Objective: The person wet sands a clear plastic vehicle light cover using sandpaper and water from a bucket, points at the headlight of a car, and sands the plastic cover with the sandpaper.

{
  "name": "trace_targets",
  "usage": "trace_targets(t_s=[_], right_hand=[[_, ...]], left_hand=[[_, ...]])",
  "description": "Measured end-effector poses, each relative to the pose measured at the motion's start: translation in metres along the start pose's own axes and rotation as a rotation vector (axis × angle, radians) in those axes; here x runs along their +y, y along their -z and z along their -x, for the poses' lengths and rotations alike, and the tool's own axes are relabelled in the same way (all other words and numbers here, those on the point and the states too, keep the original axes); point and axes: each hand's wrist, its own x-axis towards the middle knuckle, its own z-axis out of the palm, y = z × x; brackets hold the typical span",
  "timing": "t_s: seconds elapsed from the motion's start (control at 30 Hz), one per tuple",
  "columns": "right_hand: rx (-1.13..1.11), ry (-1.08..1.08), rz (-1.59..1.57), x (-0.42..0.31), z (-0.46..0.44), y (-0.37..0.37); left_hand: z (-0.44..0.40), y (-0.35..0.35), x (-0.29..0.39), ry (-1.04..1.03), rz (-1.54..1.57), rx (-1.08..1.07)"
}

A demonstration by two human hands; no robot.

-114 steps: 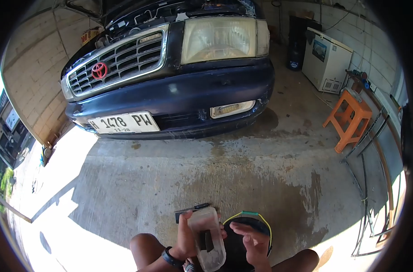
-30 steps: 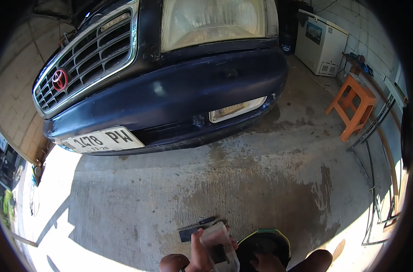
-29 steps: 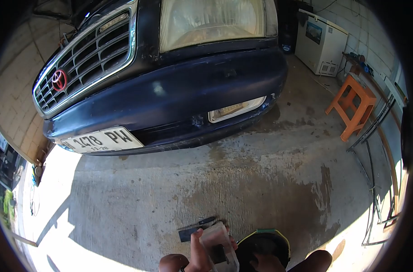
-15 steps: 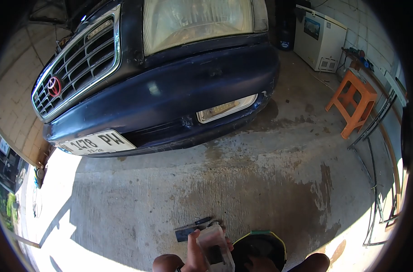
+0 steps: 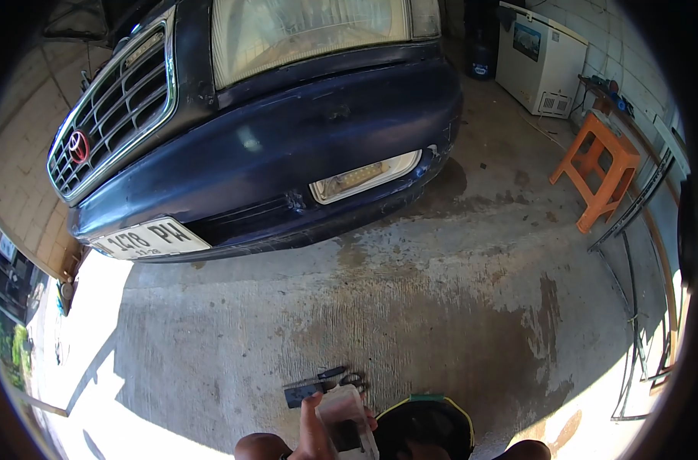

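Observation:
My left hand (image 5: 311,433) is wrapped around a clear plastic container (image 5: 346,423), thumb on one side and fingertips on the other. Something dark shows through the container's lower part. Just right of it stands a black bucket (image 5: 465,418) with a yellowish rim. My right hand (image 5: 432,451) is a dim shape low inside the bucket; its fingers are lost in shadow. Beyond my left hand, a dark rectangular block (image 5: 297,395) lies on the concrete, with a slim black stick-like object (image 5: 331,373) and a small dark looped item (image 5: 353,380) beside it.
A dark blue car bumper (image 5: 265,161) with headlight, grille and number plate (image 5: 153,238) fills the upper left. An orange stool (image 5: 597,170), a white chest freezer (image 5: 539,63) and a metal frame (image 5: 633,307) line the right side. Wet patches mark the concrete floor (image 5: 410,322).
The view has turned slightly, so the car, bucket and floor items appear further left. My left hand still grips the container, and my right hand remains in the bucket.

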Motion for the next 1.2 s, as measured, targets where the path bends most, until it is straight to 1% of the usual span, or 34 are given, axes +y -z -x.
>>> trace_targets(t_s=[0.1, 0.2, 0.3, 0.4, 0.5, 0.57, 0.6, 0.7, 0.8, 0.87, 0.9, 1.07, 1.17, 1.2], right_hand=[[-0.059, 0.028, -0.029, -0.015, 0.006, 0.005], [-0.096, 0.045, -0.049, -0.028, 0.012, 0.015], [-0.088, 0.037, -0.052, -0.036, 0.017, 0.023], [-0.052, 0.042, -0.059, -0.039, 0.020, 0.024], [-0.015, 0.047, -0.083, -0.039, 0.022, 0.025], [0.051, 0.078, -0.081, -0.034, 0.022, 0.017], [0.035, 0.062, -0.073, -0.034, 0.021, 0.018], [-0.004, 0.031, -0.045, -0.037, 0.020, 0.022], [-0.027, 0.033, 0.001, -0.028, 0.011, 0.019], [-0.065, 0.021, 0.040, -0.020, 0.002, 0.013], [-0.048, 0.030, 0.049, -0.016, -0.002, 0.011], [-0.007, 0.059, 0.158, 0.005, -0.024, 0.004], [0.058, 0.072, 0.203, 0.013, -0.035, 0.010], [0.001, 0.018, 0.227, 0.005, -0.029, 0.024]], left_hand=[[-0.004, 0.013, -0.004, 0.011, -0.032, 0.030], [-0.007, 0.019, -0.008, -0.005, -0.010, 0.116], [-0.011, 0.032, -0.013, -0.043, 0.020, 0.072], [-0.010, 0.026, -0.017, -0.108, -0.064, 0.089], [-0.004, 0.006, -0.006, -0.004, -0.052, 0.108], [-0.003, 0.003, -0.005, 0.007, -0.068, 0.138], [-0.003, 0.003, -0.005, 0.011, -0.076, 0.152], [-0.009, 0.013, -0.010, -0.005, -0.041, 0.092], [-0.017, 0.009, 0.000, 0.078, -0.132, 0.175], [-0.029, 0.018, -0.003, 0.088, -0.075, 0.157], [-0.036, 0.020, -0.003, 0.093, -0.048, 0.145], [-0.068, 0.025, 0.004, 0.056, -0.109, 0.032], [-0.085, 0.028, 0.013, 0.038, -0.110, -0.010], [-0.090, 0.031, 0.015, 0.038, -0.105, -0.015]])
